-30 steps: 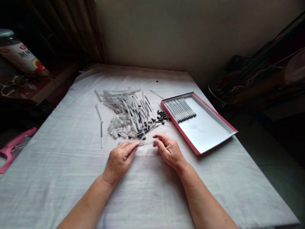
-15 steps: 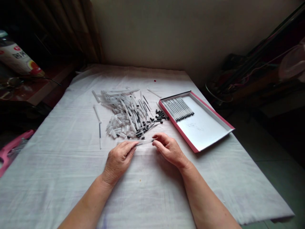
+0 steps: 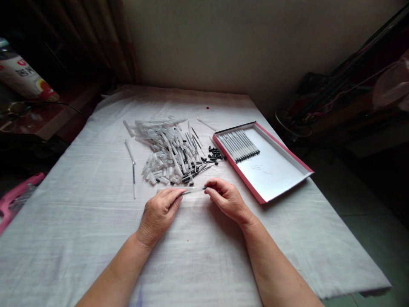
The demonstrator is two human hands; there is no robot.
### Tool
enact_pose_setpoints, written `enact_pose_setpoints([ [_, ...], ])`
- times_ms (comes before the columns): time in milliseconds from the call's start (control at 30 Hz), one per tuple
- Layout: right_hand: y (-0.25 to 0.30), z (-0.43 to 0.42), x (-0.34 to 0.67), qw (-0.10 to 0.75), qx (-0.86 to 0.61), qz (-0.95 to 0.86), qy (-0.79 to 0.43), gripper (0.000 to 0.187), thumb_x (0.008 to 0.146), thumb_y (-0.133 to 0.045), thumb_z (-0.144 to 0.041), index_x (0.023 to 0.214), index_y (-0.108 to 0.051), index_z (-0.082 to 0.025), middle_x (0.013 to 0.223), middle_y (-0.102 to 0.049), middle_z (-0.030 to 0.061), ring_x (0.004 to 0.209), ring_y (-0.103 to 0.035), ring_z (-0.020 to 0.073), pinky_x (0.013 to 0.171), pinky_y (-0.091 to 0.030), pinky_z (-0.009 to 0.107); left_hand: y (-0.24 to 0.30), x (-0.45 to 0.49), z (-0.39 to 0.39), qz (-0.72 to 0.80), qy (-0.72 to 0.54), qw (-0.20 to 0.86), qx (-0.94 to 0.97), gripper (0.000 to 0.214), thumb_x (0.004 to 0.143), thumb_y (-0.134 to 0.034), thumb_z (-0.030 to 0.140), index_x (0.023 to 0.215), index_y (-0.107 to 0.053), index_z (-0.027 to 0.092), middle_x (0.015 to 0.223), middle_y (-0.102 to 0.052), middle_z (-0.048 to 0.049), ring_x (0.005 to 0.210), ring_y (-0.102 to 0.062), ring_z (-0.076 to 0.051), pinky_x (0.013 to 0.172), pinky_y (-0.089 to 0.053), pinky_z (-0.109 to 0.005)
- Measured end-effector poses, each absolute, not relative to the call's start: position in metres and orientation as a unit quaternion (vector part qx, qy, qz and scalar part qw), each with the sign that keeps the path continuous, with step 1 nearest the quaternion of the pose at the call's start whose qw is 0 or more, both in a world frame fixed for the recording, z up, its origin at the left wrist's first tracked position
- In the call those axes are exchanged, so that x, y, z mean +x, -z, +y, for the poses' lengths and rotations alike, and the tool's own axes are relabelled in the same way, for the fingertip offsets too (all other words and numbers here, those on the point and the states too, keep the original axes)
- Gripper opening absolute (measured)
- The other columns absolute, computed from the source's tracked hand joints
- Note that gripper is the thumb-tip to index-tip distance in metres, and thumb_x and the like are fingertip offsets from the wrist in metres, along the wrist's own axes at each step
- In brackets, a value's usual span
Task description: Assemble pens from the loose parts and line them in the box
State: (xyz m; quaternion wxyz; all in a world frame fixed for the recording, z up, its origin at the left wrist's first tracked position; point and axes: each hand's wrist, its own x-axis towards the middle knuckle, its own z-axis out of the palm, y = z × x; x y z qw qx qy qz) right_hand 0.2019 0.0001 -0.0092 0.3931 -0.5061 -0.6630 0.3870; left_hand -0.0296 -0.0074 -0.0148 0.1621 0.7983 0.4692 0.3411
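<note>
My left hand (image 3: 159,212) and my right hand (image 3: 225,198) rest low over the white cloth, fingers pinched. Between them runs a clear pen barrel (image 3: 194,190), held at both ends. Just beyond the hands lies a heap of clear pen barrels, caps and black refills (image 3: 168,150). A cluster of small black tips (image 3: 215,154) sits at the heap's right edge.
A shallow red-edged box lid (image 3: 281,164) at the right holds a row of finished pens (image 3: 239,147). One loose pen (image 3: 133,168) lies left of the heap. The cloth-covered table (image 3: 79,213) ends at the right, a pink object (image 3: 15,198) at far left.
Both hands stay on the pen barrel with barely any shift. The view has drifted slightly.
</note>
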Motion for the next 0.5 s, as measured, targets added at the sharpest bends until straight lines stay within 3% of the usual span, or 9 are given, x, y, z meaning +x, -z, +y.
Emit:
enact_pose_setpoints([
  [100,0.0063,-0.0001,0.2013,0.369,-0.512,-0.686,-0.362,0.015,0.090,-0.053,-0.030,0.082,-0.062,-0.020,0.072,-0.065,0.0014,0.065,-0.059,0.0139,0.063,-0.048,0.026,0.0143,-0.0295,-0.0076,0.468,-0.339,0.161,0.800,0.025,0.092,-0.054,0.024,0.110,-0.070,0.023,0.103,-0.074,-0.0051,0.093,-0.069,-0.018,0.086,-0.055,-0.031],
  [267,0.0098,-0.0003,0.2023,0.387,-0.513,-0.662,-0.385,0.018,0.087,-0.058,-0.031,0.101,-0.062,-0.021,0.083,-0.069,0.0033,0.066,-0.061,0.0142,0.059,-0.048,0.025,0.0144,-0.0294,-0.0074,0.468,-0.343,0.162,0.798,0.025,0.092,-0.053,0.024,0.111,-0.070,0.024,0.103,-0.074,-0.0051,0.093,-0.069,-0.018,0.085,-0.056,-0.031],
  [433,0.0091,0.0002,0.2022,0.371,-0.512,-0.690,-0.354,0.017,0.090,-0.053,-0.031,0.082,-0.062,-0.020,0.073,-0.065,0.0015,0.066,-0.059,0.0141,0.065,-0.047,0.026,0.0128,-0.0295,-0.0071,0.461,-0.340,0.155,0.805,0.025,0.092,-0.053,0.023,0.110,-0.070,0.023,0.102,-0.074,-0.0050,0.092,-0.069,-0.018,0.084,-0.056,-0.030],
  [500,0.0083,0.0000,0.2019,0.362,-0.517,-0.691,-0.353,0.017,0.091,-0.053,-0.032,0.084,-0.062,-0.020,0.073,-0.065,0.0014,0.065,-0.059,0.0139,0.064,-0.047,0.026,0.0126,-0.0295,-0.0073,0.462,-0.339,0.154,0.805,0.025,0.092,-0.053,0.023,0.110,-0.070,0.023,0.102,-0.074,-0.0050,0.092,-0.069,-0.018,0.084,-0.056,-0.030],
])
